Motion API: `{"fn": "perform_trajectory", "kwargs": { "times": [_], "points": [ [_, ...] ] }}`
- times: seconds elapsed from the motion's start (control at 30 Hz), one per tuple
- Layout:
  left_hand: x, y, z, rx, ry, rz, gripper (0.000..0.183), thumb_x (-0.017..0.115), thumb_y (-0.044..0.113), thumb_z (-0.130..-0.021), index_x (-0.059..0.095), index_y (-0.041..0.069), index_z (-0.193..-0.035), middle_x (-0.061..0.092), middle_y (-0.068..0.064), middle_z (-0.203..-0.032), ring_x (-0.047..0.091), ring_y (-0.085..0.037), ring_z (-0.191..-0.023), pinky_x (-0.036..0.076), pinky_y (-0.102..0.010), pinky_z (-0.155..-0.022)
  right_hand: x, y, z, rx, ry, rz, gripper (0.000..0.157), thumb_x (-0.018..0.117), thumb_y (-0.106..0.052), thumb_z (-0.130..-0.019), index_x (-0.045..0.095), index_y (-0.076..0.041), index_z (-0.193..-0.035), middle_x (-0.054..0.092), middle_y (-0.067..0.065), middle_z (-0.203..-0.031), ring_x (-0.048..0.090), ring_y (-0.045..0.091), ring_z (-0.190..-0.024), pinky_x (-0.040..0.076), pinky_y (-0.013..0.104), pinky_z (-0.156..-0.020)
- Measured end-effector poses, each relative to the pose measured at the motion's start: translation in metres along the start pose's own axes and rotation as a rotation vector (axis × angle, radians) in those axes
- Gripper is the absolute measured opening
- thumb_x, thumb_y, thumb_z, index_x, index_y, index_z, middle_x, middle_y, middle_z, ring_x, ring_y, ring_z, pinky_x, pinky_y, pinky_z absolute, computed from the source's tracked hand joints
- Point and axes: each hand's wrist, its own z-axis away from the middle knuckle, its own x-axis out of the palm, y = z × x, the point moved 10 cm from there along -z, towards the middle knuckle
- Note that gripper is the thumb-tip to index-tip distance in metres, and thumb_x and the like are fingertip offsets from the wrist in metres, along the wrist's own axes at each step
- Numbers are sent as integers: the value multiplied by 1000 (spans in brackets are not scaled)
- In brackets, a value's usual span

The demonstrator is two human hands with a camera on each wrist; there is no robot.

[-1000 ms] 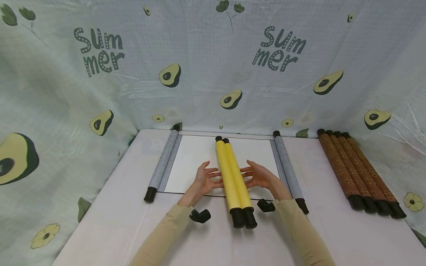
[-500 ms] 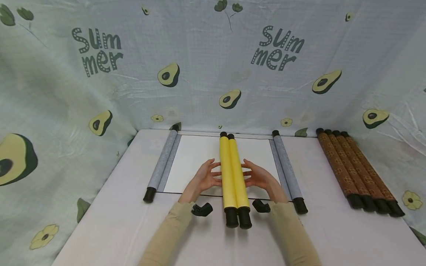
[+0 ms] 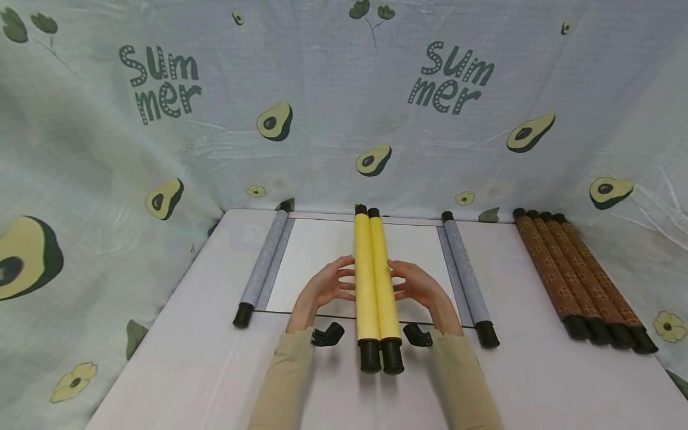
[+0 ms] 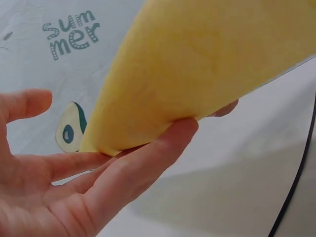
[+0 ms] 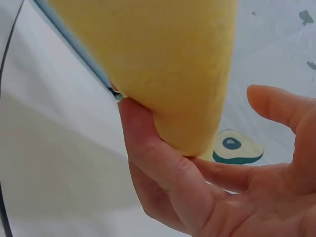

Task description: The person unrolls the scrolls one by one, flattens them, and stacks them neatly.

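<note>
Two yellow scroll rolls with black end caps lie side by side, raised over a white sheet and pointing away from me. My left hand supports them from the left, its fingers extended under the yellow surface and its thumb apart from it. On the other side my right hand carries them the same way, fingers beneath and thumb free. Each hand's fingertips are partly hidden by the rolls. Below is an unrolled scroll with a white sheet and grey rolled ends, the left roll and right roll.
Several brown patterned rolls with black caps lie in a row at the right of the pink-white table. A hanging cloth printed with avocados encloses the back and sides.
The yellow rolls have turned from slanting to nearly straight ahead, near ends moving left and far ends right. Both hands have stayed beneath them. The grey and brown rolls have not moved.
</note>
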Motion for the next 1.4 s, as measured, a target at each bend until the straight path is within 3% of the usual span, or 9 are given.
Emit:
{"fn": "perform_trajectory", "kwargs": {
  "times": [0.2,0.4,0.63,0.8,1.03,1.2,1.4],
  "points": [
    [2,-1,-1,4,34,-54,57,34,47,-93,30,9,-136,46,-19,-123,60,-22,-82,53,-41,-71,-2,0,6,2,61,47,66,51,-36,-89,24,-1,-138,40,25,-130,60,28,-95,52,38,-74],
    [3,-2,-2,7,76,-138,62,45,51,-87,36,11,-133,44,-19,-125,60,-25,-85,54,-37,-67,4,-3,14,-2,99,94,75,62,-25,-82,19,0,-138,41,25,-130,58,23,-94,51,41,-76],
    [4,-1,-3,55,104,-248,62,63,37,-80,35,9,-129,51,-19,-119,60,-22,-85,53,-35,-65,4,1,13,4,118,78,78,65,-25,-79,19,-1,-138,41,24,-128,58,24,-94,51,40,-76],
    [4,-3,-1,70,107,-248,65,66,27,-78,33,8,-131,49,-19,-121,59,-21,-86,52,-35,-65,6,2,13,-3,108,65,77,64,-24,-80,19,-2,-138,40,24,-129,58,23,-93,51,39,-76],
    [2,-8,-2,60,91,-162,57,63,19,-80,34,10,-130,53,-18,-116,61,-20,-80,51,-34,-67,7,1,13,-10,106,34,77,62,-20,-81,16,-2,-140,37,25,-133,60,19,-87,52,38,-74],
    [-2,-12,-1,29,106,-113,59,61,19,-82,33,11,-133,55,-20,-112,65,-24,-80,52,-36,-71,7,5,14,6,96,-18,72,59,-16,-82,17,-3,-140,41,27,-127,63,21,-83,52,39,-74],
    [-9,-15,1,18,138,-121,68,62,19,-82,27,8,-139,54,-22,-117,64,-23,-84,53,-36,-71,4,11,15,19,83,-53,70,55,-13,-84,16,-5,-141,45,27,-122,64,23,-86,50,40,-79]
  ]
}}
